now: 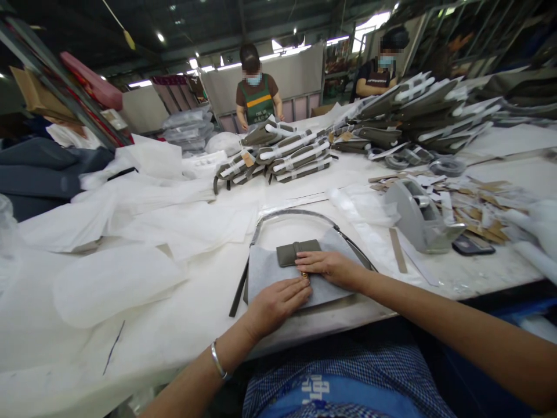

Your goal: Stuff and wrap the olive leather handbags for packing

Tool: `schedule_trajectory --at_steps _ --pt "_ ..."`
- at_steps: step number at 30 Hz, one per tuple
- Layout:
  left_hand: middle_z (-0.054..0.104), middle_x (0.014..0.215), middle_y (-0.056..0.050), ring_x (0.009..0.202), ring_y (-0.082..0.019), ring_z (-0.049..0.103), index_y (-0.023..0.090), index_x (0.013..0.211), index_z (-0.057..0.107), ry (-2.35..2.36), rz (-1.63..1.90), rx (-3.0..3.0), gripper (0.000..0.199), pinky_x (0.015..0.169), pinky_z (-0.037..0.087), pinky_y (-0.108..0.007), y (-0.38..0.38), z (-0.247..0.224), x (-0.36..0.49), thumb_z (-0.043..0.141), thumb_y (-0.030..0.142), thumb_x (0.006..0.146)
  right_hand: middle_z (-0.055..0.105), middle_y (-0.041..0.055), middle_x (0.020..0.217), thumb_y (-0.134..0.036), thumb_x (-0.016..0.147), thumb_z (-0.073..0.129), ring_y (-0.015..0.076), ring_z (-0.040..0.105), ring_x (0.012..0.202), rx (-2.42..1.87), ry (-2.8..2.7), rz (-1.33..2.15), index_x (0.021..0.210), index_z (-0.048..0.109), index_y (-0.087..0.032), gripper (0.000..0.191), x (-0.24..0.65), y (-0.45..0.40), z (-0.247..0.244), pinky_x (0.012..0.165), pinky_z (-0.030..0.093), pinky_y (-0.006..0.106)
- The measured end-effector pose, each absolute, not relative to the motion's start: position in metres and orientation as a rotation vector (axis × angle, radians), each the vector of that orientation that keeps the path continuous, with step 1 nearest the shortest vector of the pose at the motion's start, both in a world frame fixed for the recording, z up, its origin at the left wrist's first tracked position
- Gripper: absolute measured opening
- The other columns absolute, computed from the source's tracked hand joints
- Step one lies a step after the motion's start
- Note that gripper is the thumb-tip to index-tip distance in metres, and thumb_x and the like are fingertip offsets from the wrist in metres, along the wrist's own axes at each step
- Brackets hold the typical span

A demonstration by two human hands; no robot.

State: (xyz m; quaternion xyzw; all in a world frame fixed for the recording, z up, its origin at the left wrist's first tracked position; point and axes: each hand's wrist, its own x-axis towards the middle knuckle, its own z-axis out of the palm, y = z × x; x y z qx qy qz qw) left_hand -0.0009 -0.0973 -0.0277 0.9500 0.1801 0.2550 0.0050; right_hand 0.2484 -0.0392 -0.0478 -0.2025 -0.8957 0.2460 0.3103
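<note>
A handbag lies flat near the table's front edge, its body covered by a pale grey sheet [265, 268] and its dark strap [300, 213] curved away behind it. On the sheet is an olive-green flap [287, 254]. My left hand [278, 303] rests palm down on the sheet, fingers extended beside a small gold clasp [304, 274]. Just beyond the clasp, my right hand [328, 267] lies flat with its fingertips over the flap's lower right part. Neither hand grips anything.
White paper sheets [117, 278] spread across the left. A grey tape dispenser [418, 217] and a phone [473, 245] stand at the right, near brown scraps [487, 212]. Wrapped bags [287, 154] are piled behind. Two masked people are across the table.
</note>
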Motion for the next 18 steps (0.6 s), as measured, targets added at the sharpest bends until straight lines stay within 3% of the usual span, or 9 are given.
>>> schedule_trajectory --at_steps 8,12,15,18 --pt "0.066 0.128 -0.01 0.122 -0.019 0.061 0.017 0.129 0.057 0.724 0.621 2.742 0.033 0.105 0.051 -0.033 -0.105 -0.012 0.005 0.044 0.016 0.098 0.066 0.0125 0.129 -0.013 0.097 0.045 0.0203 0.049 0.135 -0.502 -2.516 0.572 0.124 0.067 -0.017 0.035 0.246 -0.042 -0.031 0.11 0.044 0.042" --pt "0.064 0.131 -0.01 0.122 -0.019 0.06 0.017 0.131 0.056 0.729 0.603 2.751 0.035 0.106 0.05 -0.03 -0.108 -0.007 0.006 0.045 0.018 0.097 0.071 0.009 0.109 -0.021 0.097 0.053 0.0176 0.063 0.108 -0.576 -2.59 0.465 0.101 0.075 -0.016 0.022 0.239 -0.043 -0.014 0.094 0.052 0.029" --pt "0.063 0.133 -0.01 0.123 -0.019 0.059 0.017 0.132 0.055 0.72 0.601 2.803 0.038 0.106 0.05 -0.029 -0.107 -0.01 0.004 0.048 0.018 0.096 0.07 0.0059 0.098 -0.019 0.094 0.058 0.015 0.062 0.094 -0.637 -2.617 0.371 0.093 0.075 -0.016 0.017 0.235 -0.038 -0.013 0.082 0.052 0.023" --pt "0.063 0.133 -0.01 0.123 -0.02 0.06 0.017 0.134 0.054 0.733 0.616 2.837 0.039 0.106 0.05 -0.029 -0.105 -0.014 0.004 0.051 0.018 0.095 0.069 0.0043 0.093 -0.017 0.093 0.059 0.0145 0.059 0.091 -0.645 -2.649 0.321 0.091 0.074 -0.017 0.015 0.232 -0.035 -0.015 0.08 0.05 0.024"
